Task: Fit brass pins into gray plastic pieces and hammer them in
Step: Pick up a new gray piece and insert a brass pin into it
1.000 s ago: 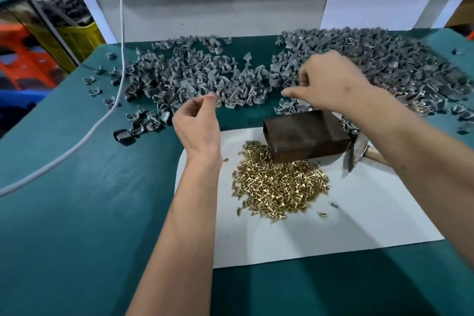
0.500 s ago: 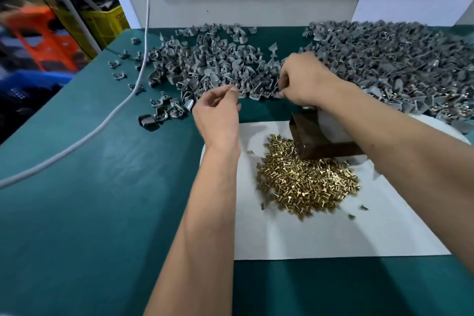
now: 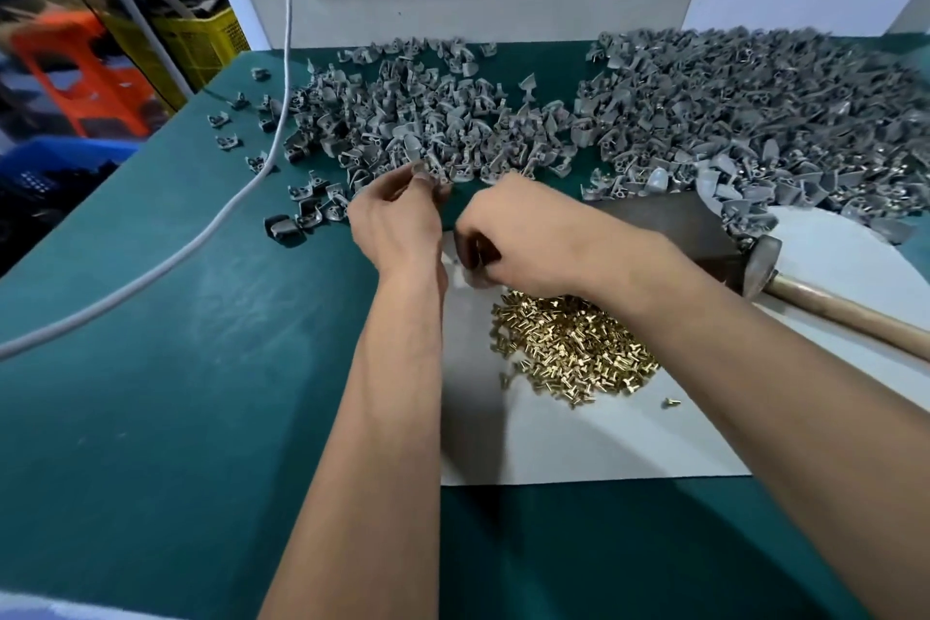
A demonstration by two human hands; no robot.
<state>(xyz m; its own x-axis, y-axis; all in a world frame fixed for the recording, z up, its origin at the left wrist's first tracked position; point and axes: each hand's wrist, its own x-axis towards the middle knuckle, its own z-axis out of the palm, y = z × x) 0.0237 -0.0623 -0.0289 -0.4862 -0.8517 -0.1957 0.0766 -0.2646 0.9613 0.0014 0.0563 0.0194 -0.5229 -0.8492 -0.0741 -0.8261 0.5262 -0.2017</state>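
Two heaps of gray plastic pieces lie across the back of the green table, a left heap [image 3: 428, 126] and a larger right heap [image 3: 755, 116]. My left hand [image 3: 397, 217] is at the left heap's near edge, thumb and forefinger pinched on a gray piece [image 3: 432, 174]. My right hand [image 3: 523, 237] is curled just beside it over the white sheet [image 3: 553, 443], closed on a pale gray piece [image 3: 465, 272] that is mostly hidden. A pile of brass pins [image 3: 573, 347] lies on the sheet under my right wrist. The hammer [image 3: 762, 264] lies to the right, untouched.
A dark metal block [image 3: 669, 227] sits on the sheet behind my right hand, against the hammer head. A white cable [image 3: 226, 212] crosses the table's left part. Loose gray pieces [image 3: 302, 217] lie near it. Yellow, orange and blue crates [image 3: 196, 40] stand beyond the left edge.
My right hand has come back from the gray heap toward me and to the left, closing in beside my left hand. My left hand's fingers have pinched together at the heap's edge.
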